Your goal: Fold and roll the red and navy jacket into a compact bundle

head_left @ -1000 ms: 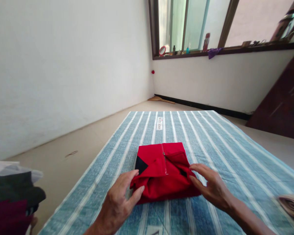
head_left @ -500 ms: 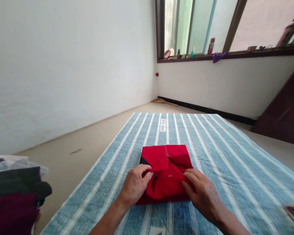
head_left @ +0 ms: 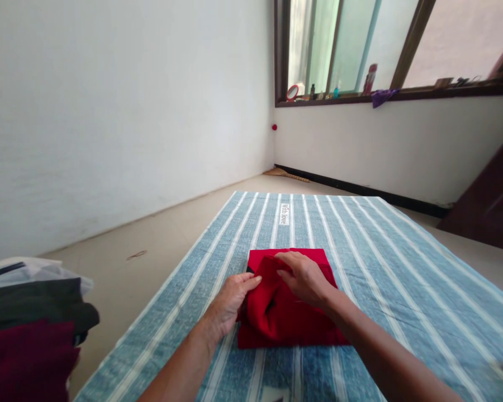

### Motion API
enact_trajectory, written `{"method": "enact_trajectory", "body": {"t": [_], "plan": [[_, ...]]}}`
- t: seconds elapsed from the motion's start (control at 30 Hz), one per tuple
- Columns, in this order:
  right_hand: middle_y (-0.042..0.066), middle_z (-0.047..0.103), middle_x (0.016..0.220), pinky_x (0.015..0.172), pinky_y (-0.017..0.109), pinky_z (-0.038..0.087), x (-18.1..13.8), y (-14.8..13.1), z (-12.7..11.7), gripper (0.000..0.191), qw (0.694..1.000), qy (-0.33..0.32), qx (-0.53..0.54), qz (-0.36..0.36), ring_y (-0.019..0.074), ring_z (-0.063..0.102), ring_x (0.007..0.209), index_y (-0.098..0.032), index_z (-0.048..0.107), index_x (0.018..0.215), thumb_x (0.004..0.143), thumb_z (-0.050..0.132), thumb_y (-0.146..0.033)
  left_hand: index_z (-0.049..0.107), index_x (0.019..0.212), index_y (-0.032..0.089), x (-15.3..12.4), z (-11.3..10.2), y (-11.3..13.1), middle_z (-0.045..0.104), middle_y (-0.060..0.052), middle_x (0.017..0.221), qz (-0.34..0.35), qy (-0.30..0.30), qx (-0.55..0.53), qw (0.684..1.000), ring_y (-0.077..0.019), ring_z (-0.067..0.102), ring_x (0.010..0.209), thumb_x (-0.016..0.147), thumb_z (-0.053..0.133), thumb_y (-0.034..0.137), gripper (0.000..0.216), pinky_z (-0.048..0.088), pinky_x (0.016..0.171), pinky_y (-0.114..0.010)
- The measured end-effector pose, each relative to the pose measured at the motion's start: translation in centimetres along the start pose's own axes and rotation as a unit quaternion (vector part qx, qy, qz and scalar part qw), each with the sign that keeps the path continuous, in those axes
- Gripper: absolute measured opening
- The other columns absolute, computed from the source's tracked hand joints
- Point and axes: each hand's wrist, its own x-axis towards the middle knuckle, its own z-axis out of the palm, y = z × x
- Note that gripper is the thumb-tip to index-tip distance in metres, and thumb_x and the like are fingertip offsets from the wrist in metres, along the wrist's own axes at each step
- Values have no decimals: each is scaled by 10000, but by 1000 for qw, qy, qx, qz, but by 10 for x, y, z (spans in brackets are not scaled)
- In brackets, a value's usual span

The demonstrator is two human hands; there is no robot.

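A folded red garment lies on a blue sheet with white stripes. My left hand grips the garment's left edge, thumb pinched over the cloth. On top of the bundle lies my right hand, its fingers curled down on the upper fold near the far edge. A dark gap shows in the red cloth between the two hands.
A stack of folded clothes, dark and maroon with a clear bag on top, sits at the left edge. A white wall runs along the left. The window sill holds bottles and small items. Dark wooden furniture stands at right.
My right hand has moved from the garment's right side up onto its top. My left hand has shifted slightly along the left edge. The zip and black patch are now covered.
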Motion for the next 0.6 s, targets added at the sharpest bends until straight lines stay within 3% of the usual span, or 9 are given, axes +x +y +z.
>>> {"method": "enact_trajectory", "body": {"t": [0.1, 0.27, 0.6], "plan": [[38, 657, 888, 685, 271, 453, 21, 5, 2, 384, 992, -55, 91, 67, 168, 601, 780, -182, 537, 1209, 826, 537, -175, 646, 779, 110, -2, 0, -1, 713, -82, 728, 4, 0, 3, 1000, -165, 637, 610, 696, 751, 338, 264, 481, 593, -249], [-36, 545, 630, 513, 210, 362, 41, 5, -3, 351, 972, -121, 156, 130, 99, 488, 551, -141, 583, 1143, 792, 571, -162, 638, 755, 119, 0, -1, -5, 704, -72, 691, 1, 8, -1, 1000, -154, 622, 570, 658, 774, 376, 306, 473, 554, -236], [-61, 480, 538, 490, 192, 315, 56, 3, 2, 258, 964, -99, 145, 199, 72, 431, 499, -139, 643, 854, 654, 544, -13, 646, 887, 123, -4, 5, -1, 727, -80, 810, 9, -17, 11, 1000, -196, 675, 701, 660, 785, 354, 353, 527, 672, -281]]}}
